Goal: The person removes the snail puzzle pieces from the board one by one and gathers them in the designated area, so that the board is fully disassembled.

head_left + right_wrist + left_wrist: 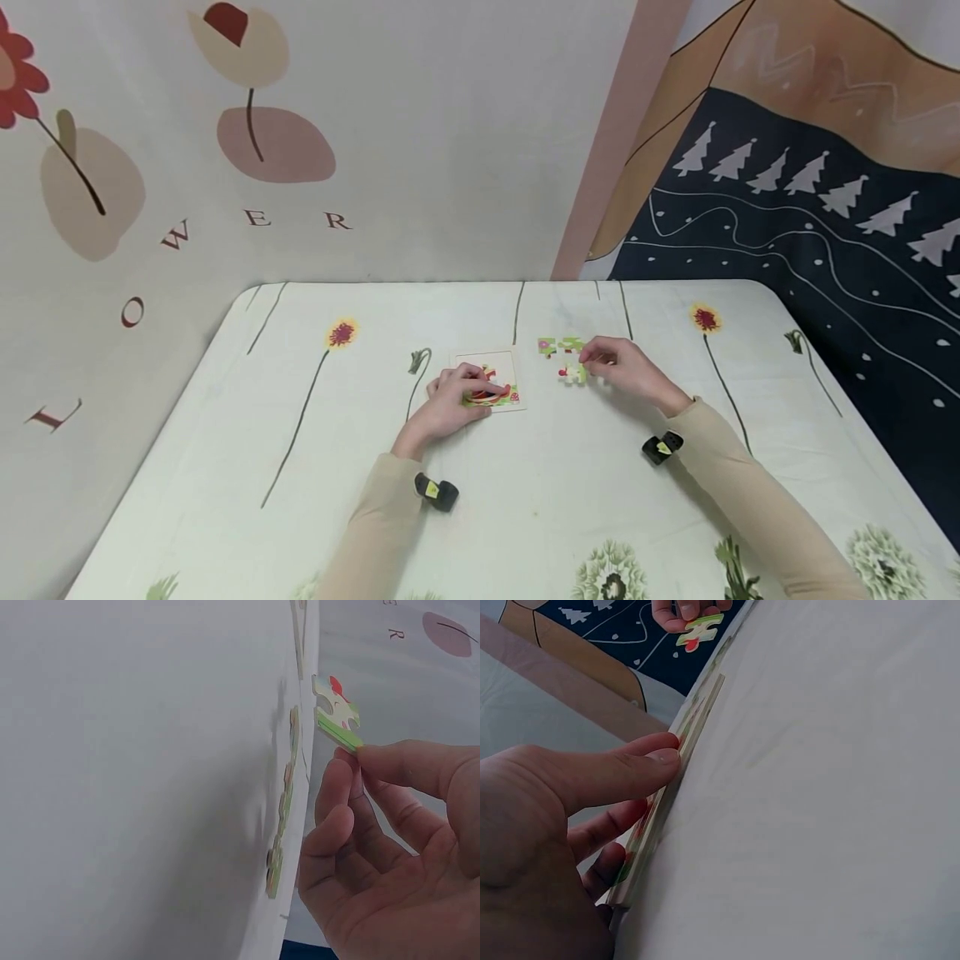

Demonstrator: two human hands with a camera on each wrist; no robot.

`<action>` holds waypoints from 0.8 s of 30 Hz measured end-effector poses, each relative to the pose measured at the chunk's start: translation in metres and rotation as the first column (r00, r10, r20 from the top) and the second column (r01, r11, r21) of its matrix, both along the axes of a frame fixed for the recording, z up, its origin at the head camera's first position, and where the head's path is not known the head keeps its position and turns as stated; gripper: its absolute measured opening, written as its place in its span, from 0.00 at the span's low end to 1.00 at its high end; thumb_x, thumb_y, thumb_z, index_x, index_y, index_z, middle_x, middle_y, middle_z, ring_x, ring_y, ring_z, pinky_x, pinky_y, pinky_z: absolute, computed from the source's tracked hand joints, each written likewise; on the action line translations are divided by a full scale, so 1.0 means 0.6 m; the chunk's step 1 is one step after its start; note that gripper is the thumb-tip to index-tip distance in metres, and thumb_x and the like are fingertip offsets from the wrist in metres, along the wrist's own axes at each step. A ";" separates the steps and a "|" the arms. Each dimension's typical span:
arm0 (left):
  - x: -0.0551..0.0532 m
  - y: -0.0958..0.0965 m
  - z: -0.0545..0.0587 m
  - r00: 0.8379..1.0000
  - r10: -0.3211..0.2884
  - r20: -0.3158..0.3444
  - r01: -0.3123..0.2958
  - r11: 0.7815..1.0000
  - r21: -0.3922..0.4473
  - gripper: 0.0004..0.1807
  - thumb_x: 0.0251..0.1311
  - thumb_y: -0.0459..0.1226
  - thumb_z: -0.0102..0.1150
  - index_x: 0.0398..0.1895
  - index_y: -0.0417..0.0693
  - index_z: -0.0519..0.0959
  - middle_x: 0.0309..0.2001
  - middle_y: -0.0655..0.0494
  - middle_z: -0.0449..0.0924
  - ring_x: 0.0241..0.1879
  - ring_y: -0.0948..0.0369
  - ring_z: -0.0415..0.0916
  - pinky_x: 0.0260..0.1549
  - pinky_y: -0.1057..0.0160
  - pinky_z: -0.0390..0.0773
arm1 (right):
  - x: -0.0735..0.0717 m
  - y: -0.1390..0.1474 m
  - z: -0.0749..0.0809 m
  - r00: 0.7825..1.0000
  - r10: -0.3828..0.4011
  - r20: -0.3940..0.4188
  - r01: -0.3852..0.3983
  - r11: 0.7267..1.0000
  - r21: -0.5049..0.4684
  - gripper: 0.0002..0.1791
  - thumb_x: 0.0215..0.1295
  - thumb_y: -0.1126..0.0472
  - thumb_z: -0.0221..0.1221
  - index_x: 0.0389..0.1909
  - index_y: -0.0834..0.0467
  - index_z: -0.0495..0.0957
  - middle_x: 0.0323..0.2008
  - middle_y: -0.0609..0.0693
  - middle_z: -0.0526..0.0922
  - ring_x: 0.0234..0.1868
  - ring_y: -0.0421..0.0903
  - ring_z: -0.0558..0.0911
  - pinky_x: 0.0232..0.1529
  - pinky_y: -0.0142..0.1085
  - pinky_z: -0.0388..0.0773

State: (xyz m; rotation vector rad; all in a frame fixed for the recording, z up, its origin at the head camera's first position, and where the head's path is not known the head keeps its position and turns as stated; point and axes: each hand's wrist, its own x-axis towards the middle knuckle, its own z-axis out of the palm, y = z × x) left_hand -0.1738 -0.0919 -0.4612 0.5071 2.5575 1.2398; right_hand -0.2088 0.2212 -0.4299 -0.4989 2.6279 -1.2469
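Note:
A square, pale-framed puzzle board point(513, 367) lies on the table, with a red and green picture partly hidden by fingers. My left hand point(452, 397) holds it at the left; the thumb point(656, 769) touches its near edge while other fingers lie over its face. To the right, my right hand point(622, 365) pinches a jigsaw piece point(341, 712) between thumb and index finger, above the table. This piece is white and green with a red knob. Loose jigsaw pieces point(547, 347) lie beyond it, close to the right hand.
The table point(525, 500) has a white cloth printed with flowers and stems. Behind it hangs a pale printed fabric point(450, 167); a dark one with white trees point(750, 217) runs down the right side. A small black camera point(662, 448) sits on each wrist.

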 end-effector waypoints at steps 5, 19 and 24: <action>-0.001 0.000 0.004 1.000 0.001 0.012 -0.001 1.000 -0.010 0.17 0.58 0.33 0.66 0.51 0.53 0.86 0.57 0.52 0.71 0.58 0.48 0.58 0.62 0.40 0.45 | 0.001 0.008 -0.002 1.000 -0.025 0.014 0.024 1.000 0.019 0.05 0.67 0.67 0.58 0.41 0.62 0.81 0.42 0.58 0.83 0.40 0.43 0.77 0.40 0.33 0.73; -0.004 -0.002 0.004 1.000 -0.011 0.027 0.012 0.999 -0.032 0.17 0.59 0.34 0.66 0.51 0.58 0.86 0.56 0.54 0.70 0.55 0.51 0.58 0.62 0.40 0.47 | 0.001 0.027 -0.007 0.998 -0.040 0.045 0.040 0.999 -0.007 0.08 0.68 0.67 0.58 0.44 0.66 0.80 0.41 0.63 0.83 0.35 0.45 0.77 0.30 0.30 0.71; -0.003 -0.001 0.004 0.999 -0.009 0.035 0.010 1.000 -0.025 0.17 0.59 0.34 0.66 0.51 0.58 0.86 0.57 0.54 0.70 0.57 0.50 0.58 0.63 0.40 0.47 | -0.004 0.039 -0.013 0.997 -0.063 0.052 0.062 0.998 0.017 0.07 0.68 0.67 0.58 0.43 0.66 0.80 0.42 0.63 0.83 0.34 0.45 0.79 0.29 0.31 0.73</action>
